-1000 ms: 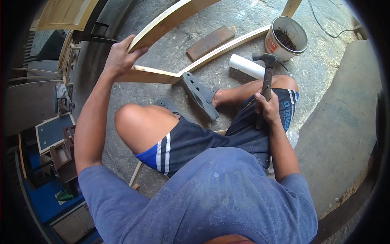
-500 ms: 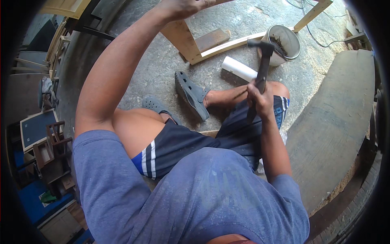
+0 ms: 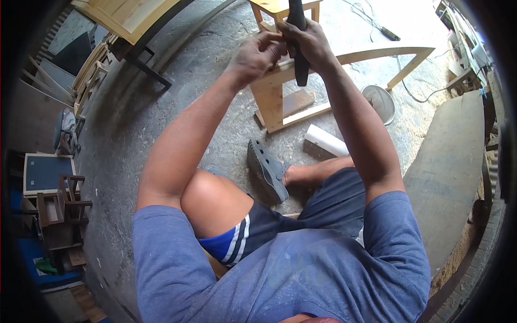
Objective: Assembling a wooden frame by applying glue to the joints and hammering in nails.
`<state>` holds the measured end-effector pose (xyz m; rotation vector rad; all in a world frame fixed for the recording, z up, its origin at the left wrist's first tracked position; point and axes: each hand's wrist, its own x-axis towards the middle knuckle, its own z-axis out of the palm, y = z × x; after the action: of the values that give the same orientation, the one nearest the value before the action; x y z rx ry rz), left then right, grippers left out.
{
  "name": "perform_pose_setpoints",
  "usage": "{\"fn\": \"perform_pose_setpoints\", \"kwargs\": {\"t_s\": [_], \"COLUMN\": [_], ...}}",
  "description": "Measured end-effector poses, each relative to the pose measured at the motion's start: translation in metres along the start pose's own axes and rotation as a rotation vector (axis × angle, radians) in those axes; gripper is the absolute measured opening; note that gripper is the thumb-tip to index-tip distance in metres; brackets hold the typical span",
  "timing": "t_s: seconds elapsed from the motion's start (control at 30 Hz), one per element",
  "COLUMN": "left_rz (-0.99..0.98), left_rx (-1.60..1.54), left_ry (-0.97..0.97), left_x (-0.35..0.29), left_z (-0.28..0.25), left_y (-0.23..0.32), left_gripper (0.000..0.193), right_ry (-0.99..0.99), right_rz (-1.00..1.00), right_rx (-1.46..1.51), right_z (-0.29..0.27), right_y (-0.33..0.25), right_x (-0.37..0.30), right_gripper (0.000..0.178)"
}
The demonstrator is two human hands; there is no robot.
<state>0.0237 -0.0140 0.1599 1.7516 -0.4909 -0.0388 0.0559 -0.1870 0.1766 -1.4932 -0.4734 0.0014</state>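
Observation:
My right hand (image 3: 313, 42) grips the dark handle of a hammer (image 3: 301, 69), held up with its head cut off by the top edge of the picture. Close beside it is my left hand (image 3: 253, 58), its thumb and fingers pinched together. What lies in that pinch, if anything, is too small to make out. Both hands are above the left end of a pale wooden frame (image 3: 274, 103), which has a curved upper rail and stands on the concrete floor.
Inside the frame lies a brown block (image 3: 299, 102). Nearby are a white roll (image 3: 326, 141) and a metal bucket (image 3: 378, 103). A wooden stool (image 3: 276, 6) stands beyond. At right is a long board (image 3: 447, 172); at left, stacked furniture (image 3: 54, 215). A cable (image 3: 414, 98) crosses the floor.
My right hand has swung the hammer up and forward from beside my knee, over the frame to near my left hand. The view has tilted, showing more floor ahead.

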Motion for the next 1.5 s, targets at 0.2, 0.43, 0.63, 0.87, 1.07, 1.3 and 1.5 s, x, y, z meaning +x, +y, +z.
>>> {"fn": "perform_pose_setpoints", "kwargs": {"t_s": [0.2,0.43,0.63,0.87,1.07,1.3,1.5], "left_rz": [0.035,0.160,0.218,0.253,0.305,0.301,0.343], "left_rx": [0.221,0.062,-0.035,-0.056,0.043,0.077,0.134], "left_ry": [0.044,0.014,0.242,0.273,0.314,0.344,0.359], "left_x": [-0.012,-0.037,-0.036,-0.033,-0.036,-0.031,-0.032], "left_z": [-0.026,-0.012,0.008,0.005,0.008,0.010,0.013], "left_y": [0.014,-0.004,-0.021,-0.026,-0.024,-0.029,-0.027], "left_gripper": [0.025,0.015,0.011,0.010,0.010,0.011,0.011], "right_ry": [-0.009,0.006,0.033,-0.046,0.057,0.052,-0.131], "right_rz": [0.038,0.009,-0.024,-0.045,-0.013,-0.068,-0.262], "right_rx": [0.108,0.105,0.042,-0.317,-0.627,-1.046,-1.352], "right_z": [-0.007,-0.002,0.004,-0.014,-0.023,0.014,0.031], "right_y": [0.009,0.007,0.006,-0.078,-0.133,-0.198,-0.207], "right_x": [-0.010,-0.007,-0.004,-0.053,-0.088,-0.103,-0.088], "right_gripper": [0.036,0.036,0.034,0.040,0.053,0.044,0.051]}}
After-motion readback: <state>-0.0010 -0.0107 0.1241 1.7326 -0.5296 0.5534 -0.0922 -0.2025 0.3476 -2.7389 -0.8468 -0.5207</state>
